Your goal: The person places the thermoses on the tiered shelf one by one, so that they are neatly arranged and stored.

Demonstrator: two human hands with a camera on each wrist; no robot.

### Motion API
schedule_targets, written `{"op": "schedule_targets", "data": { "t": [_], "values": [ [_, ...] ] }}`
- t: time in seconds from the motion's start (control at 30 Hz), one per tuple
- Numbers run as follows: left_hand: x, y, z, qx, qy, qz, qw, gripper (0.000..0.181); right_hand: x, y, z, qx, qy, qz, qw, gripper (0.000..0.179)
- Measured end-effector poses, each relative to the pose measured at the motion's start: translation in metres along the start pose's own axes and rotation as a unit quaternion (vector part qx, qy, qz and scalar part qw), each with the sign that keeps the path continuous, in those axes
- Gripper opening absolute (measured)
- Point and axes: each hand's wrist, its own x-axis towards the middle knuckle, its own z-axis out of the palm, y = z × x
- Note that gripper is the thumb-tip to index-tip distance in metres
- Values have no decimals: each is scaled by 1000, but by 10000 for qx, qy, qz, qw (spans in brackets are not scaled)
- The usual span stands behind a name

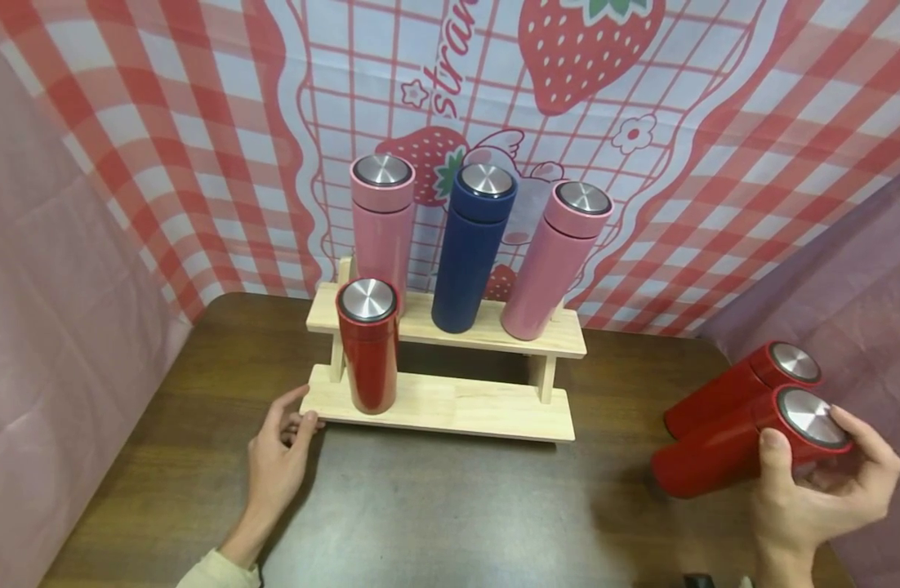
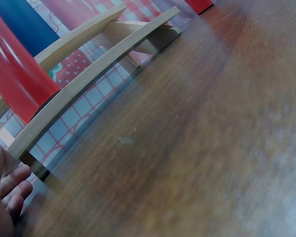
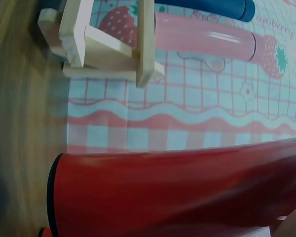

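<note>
A two-tier wooden rack (image 1: pixel 487 408) stands on the table, and my left hand (image 1: pixel 279 449) pinches the left end of its lower shelf. On that shelf, near the left end, a red thermos (image 1: pixel 372 367) is upright. The upper shelf bears a pink thermos (image 1: pixel 380 229), a blue thermos (image 1: pixel 468 253) and another pink thermos (image 1: pixel 551 265). Far to the right, my right hand (image 1: pixel 825 502) grips a second red thermos (image 1: pixel 722 449) round its lid end, thumb and fingers on opposite sides. Its base (image 3: pixel 54 197) looks a little off the table.
Just behind the gripped thermos stands a third red thermos (image 1: pixel 729 392). A brown wooden table (image 1: pixel 450 506) lies under everything. Behind the rack hangs a red-and-white strawberry cloth (image 1: pixel 237 163), with pink curtains (image 1: pixel 60 286) at both sides.
</note>
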Motion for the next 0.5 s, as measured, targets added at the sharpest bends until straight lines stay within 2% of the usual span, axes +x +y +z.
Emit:
{"op": "schedule_targets", "data": {
  "t": [0.5],
  "values": [
    [1,3,-1,47,-25,-27,10000,38,-29,-3,20,811,-565,222,9949,64]
  ]
}}
